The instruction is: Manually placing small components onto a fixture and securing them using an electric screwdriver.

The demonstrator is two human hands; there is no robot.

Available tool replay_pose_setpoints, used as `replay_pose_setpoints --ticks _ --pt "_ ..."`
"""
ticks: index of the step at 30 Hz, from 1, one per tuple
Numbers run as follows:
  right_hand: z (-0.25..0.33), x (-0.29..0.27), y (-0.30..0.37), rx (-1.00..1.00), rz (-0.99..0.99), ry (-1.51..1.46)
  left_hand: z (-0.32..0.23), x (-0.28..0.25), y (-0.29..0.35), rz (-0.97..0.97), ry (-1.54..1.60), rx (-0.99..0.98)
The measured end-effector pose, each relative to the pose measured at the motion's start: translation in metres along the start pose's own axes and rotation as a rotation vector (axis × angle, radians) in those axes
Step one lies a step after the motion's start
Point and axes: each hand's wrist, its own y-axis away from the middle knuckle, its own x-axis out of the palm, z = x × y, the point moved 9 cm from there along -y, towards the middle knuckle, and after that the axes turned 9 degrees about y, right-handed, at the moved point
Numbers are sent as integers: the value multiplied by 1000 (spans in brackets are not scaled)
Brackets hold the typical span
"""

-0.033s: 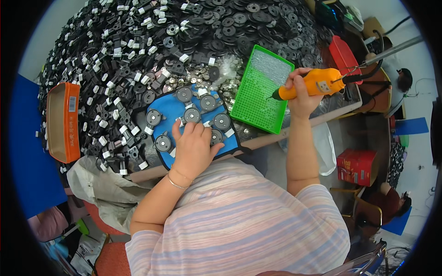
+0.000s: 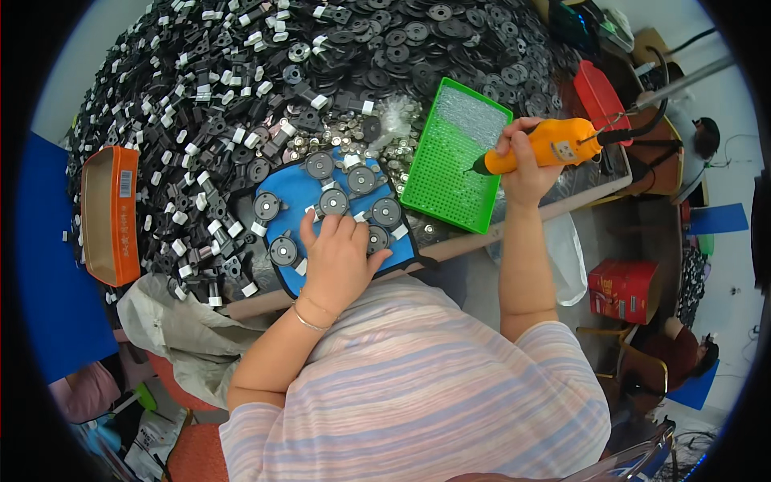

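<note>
My left hand (image 2: 337, 261) lies over a blue mat (image 2: 297, 186), fingers spread and touching the round dark parts beneath them. Several of these assemblies, each a grey disc (image 2: 319, 165) with a white tab, are set about the mat; some are partly hidden by my fingers. My right hand (image 2: 524, 173) is wrapped round an orange electric screwdriver (image 2: 558, 143), held level with its tip pointing left. The tip hangs over a green tray (image 2: 451, 173) with a perforated grid and a heap of small silver screws (image 2: 474, 116) at its far end.
A large pile of black parts with white tabs (image 2: 201, 104) and black discs (image 2: 418, 32) covers the table behind the mat. Small metal pieces (image 2: 341, 132) lie between mat and pile. An orange box (image 2: 127, 217) stands left, a red tray (image 2: 598, 92) right. Other people sit nearby.
</note>
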Motion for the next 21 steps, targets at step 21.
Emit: replay_pose_setpoints --ticks 21 --pt "-1 -3 -1 9 44 75 8 6 -4 110 123 23"
